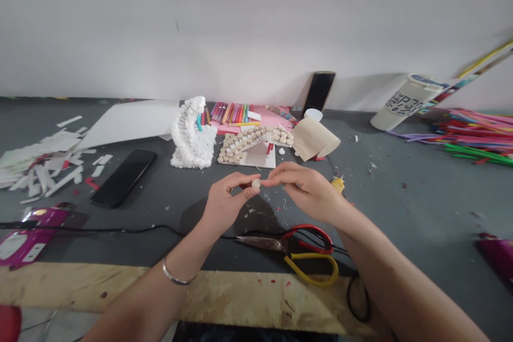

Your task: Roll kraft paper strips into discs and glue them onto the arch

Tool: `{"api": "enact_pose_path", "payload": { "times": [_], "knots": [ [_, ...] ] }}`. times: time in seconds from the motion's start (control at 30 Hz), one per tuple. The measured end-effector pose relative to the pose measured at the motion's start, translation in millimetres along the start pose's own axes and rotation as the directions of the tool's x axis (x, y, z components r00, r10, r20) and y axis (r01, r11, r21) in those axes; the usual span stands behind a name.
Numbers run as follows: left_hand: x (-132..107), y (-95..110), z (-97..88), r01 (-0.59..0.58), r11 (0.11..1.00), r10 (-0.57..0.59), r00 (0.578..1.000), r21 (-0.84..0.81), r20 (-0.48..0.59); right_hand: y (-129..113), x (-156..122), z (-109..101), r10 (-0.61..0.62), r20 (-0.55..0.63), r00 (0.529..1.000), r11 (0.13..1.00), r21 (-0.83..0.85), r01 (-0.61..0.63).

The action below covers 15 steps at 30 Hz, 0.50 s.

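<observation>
I can't read any words or numbers for sure. The white cup [421, 87] leaning by the wall has big black marks [402, 102] on its side. They look like letters in rows, and they tilt along with the cup, but they are too blurry to spell out. The shiny purple packet [47, 232] on the left of the table [404, 214] has a big pale round patch [12, 246] and a small white box shape [35, 253]. Any print there is too small to read.
</observation>
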<state>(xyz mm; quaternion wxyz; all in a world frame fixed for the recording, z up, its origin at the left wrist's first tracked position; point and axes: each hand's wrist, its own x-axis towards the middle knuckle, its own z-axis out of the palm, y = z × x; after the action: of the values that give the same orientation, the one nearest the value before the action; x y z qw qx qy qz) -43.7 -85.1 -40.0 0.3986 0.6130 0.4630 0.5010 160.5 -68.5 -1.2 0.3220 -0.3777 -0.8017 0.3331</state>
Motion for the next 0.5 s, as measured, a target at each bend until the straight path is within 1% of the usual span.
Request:
{"api": "enact_pose_path", "payload": {
  "times": [0.23, 0.5],
  "knots": [
    [0.0, 1.0, 0.8, 0.014, 1.0, -0.014, 1.0, -0.021, -0.011, 0.0, 0.7, 0.1, 0.011, 0.013, 1.0, 0.999, 0.04, -0.011],
    [-0.8, -0.7, -1.0, 0.026, 1.0, -0.026, 1.0, -0.005, 0.003, -0.4, 2.4, 1.7, 0.015, 0.01, 1.0, 0.999, 0.035, -0.016]
  ]
}}
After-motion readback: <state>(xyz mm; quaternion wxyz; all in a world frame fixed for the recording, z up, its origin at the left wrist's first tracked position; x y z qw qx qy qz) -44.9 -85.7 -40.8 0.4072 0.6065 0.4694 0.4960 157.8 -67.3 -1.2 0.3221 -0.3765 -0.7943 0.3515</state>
